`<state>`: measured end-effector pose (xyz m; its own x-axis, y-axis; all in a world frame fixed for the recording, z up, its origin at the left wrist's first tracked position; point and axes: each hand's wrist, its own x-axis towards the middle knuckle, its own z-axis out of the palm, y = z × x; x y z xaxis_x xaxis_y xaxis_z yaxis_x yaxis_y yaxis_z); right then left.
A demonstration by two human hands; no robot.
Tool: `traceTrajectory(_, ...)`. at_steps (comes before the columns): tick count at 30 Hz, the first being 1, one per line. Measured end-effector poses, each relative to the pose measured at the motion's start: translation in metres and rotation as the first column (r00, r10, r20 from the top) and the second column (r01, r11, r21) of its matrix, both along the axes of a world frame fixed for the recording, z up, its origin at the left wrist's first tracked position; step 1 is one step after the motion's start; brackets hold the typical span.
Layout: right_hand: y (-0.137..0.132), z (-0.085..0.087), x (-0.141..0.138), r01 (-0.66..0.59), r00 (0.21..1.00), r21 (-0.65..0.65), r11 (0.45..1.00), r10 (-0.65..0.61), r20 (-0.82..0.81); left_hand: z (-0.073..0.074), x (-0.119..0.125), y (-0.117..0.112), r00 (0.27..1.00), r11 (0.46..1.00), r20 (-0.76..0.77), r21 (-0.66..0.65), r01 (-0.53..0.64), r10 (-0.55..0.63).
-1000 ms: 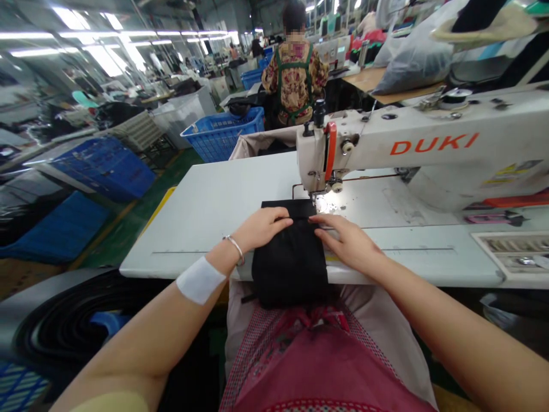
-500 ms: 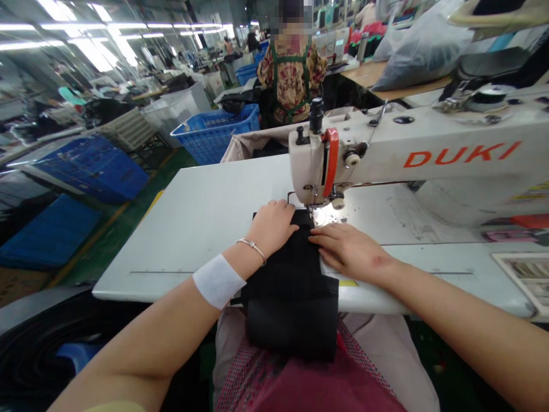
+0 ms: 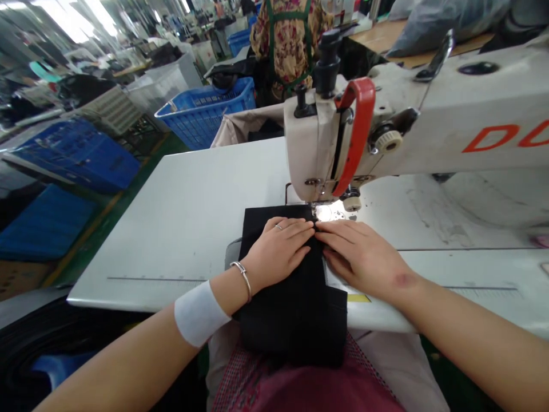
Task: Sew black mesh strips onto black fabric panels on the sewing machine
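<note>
A black fabric piece (image 3: 278,309) lies on the white sewing table and hangs over its front edge onto my lap. Its far right corner is at the presser foot of the sewing machine (image 3: 309,137). My left hand (image 3: 278,249) rests flat on the fabric with fingers stretched toward its right edge, just in front of the needle area. Along that same edge lies my right hand (image 3: 355,252), fingers extended, their tips touching the fabric and almost meeting the left fingertips. The thumb of my right hand is partly tucked beneath.
The white table (image 3: 171,212) extends to the left. Behind it stand a cloth-lined bin (image 3: 240,129) and a blue basket (image 3: 206,114). A person in a floral top (image 3: 291,40) is beyond. Dark material (image 3: 26,343) is piled at lower left.
My left hand has slid back toward me and right, uncovering the fabric's far edge, and lies flatter. My right hand stays by the edge. The view has moved closer and tilted down.
</note>
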<state>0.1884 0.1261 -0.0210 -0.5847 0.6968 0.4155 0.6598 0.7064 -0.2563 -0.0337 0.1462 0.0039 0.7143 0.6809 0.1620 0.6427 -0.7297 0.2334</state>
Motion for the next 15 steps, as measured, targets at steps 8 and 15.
traceTrajectory(8, -0.0011, 0.0016, 0.0005, 0.033, 0.998, -0.059, 0.998, -0.03, 0.046, -0.0017, -0.0004, 0.0022, 0.997, 0.998, 0.073, -0.056, 0.005, -0.001)
traceTrajectory(15, 0.0005, 0.0024, 0.0017, 0.02, 0.999, -0.075, 0.997, -0.018, 0.039, -0.0029, -0.0013, 0.0025, 0.995, 1.0, 0.099, -0.026, -0.004, 0.007)
